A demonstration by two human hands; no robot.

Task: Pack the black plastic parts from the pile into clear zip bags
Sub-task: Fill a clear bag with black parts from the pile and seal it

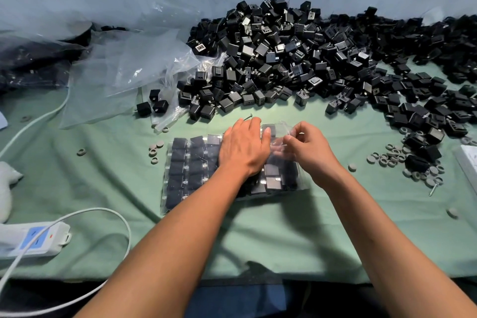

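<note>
A white power strip (31,240) lies at the left edge of the green tabletop (103,175). At centre, a filled clear zip bag (185,168) lies flat; the left hand (244,148) presses it with straight fingers, while the right hand (308,150) pinches its open edge. Behind and to the right spreads the pile of black plastic parts (296,59).

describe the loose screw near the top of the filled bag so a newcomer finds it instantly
Start at the big pile of black plastic parts and drop to its near edge on the green cloth. The screw lies there, just beyond the left hand. It is thin, metallic and alone, unlike the boxy black parts.
</note>
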